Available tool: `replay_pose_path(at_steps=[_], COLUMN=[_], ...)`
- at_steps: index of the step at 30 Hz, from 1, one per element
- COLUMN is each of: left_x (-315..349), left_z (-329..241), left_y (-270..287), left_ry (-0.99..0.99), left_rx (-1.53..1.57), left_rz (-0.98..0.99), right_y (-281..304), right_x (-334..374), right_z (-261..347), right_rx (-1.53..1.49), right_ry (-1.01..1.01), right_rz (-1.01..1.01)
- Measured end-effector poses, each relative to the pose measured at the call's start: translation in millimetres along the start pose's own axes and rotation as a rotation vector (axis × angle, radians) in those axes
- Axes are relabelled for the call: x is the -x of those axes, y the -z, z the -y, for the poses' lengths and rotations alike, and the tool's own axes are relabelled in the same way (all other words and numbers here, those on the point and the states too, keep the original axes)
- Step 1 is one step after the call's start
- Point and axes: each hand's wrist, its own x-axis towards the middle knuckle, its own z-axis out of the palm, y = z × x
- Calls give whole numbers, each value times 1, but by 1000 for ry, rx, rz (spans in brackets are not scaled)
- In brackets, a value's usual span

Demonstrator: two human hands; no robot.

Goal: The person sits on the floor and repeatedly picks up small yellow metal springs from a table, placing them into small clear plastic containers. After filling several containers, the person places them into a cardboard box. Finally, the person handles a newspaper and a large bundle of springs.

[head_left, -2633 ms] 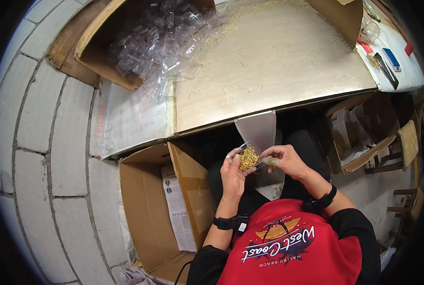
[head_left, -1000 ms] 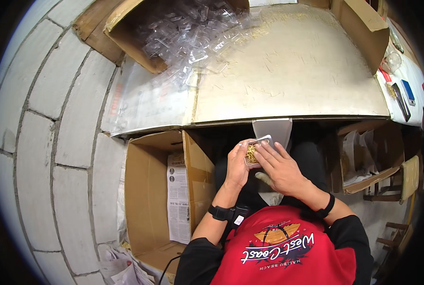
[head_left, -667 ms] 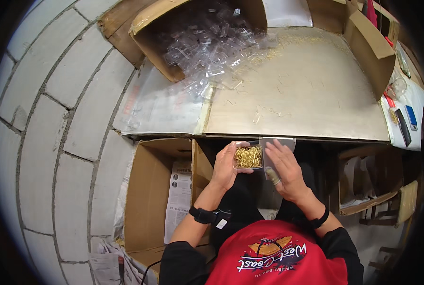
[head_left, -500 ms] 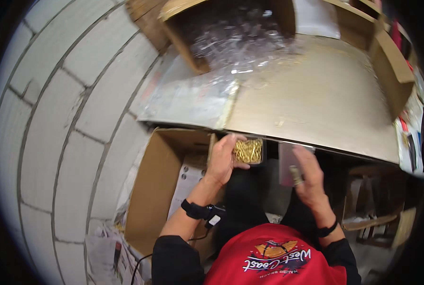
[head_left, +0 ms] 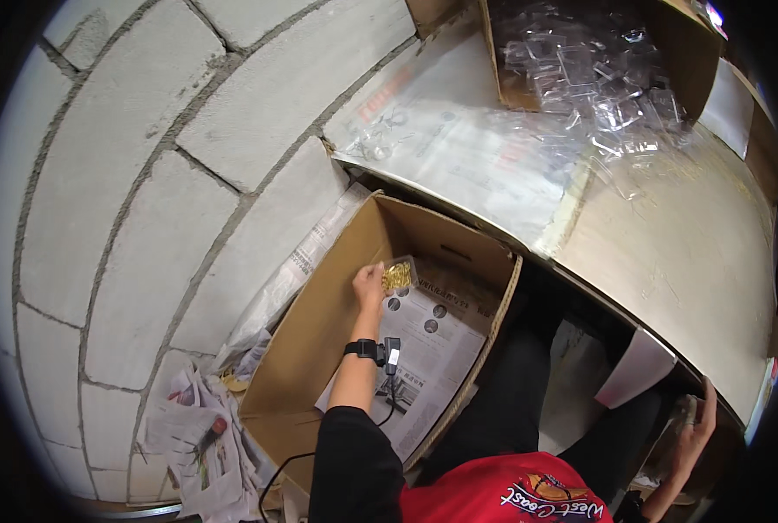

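Note:
My left hand point(head_left: 370, 286) reaches into an open cardboard box point(head_left: 306, 340) and pinches a small clear plastic case point(head_left: 398, 275) by its side. Small gold-coloured metal pieces fill the case; their exact kind is too small to tell. Newspaper point(head_left: 437, 349) lines the bottom of the box under the case. My right hand point(head_left: 692, 436) is at the lower right, beside the front edge of the worktable point(head_left: 668, 270). Its index finger points up, while a small pale yellowish thing shows against its curled inner side; I cannot make out what it is.
On the worktable a cardboard carton point(head_left: 707, 70) lies with many clear plastic cases point(head_left: 611, 83) spilling out. A whitish panel point(head_left: 637, 368) sticks out below the table edge. A block wall point(head_left: 180, 174) stands at the left, with crumpled paper point(head_left: 201, 436) and a red-handled tool point(head_left: 212, 431) near it.
My left hand has carried the filled case leftward from beside the table edge into the cardboard box. My right hand has moved away from the whitish panel. The view has swung left.

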Motion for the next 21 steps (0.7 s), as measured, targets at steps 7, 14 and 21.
replay_pose_path(at_steps=[7, 14, 21], left_x=[28, 97, 103], left_z=[124, 146, 194], left_y=[-49, -70, -91], left_ry=[330, 579, 432], left_rx=[82, 175, 40], left_rz=[17, 242, 425], right_y=[8, -40, -32], right_x=[-15, -22, -15], right_z=[6, 38, 54], right_rx=[237, 357, 305], right_ry=[74, 100, 220], right_rz=[53, 345, 281])
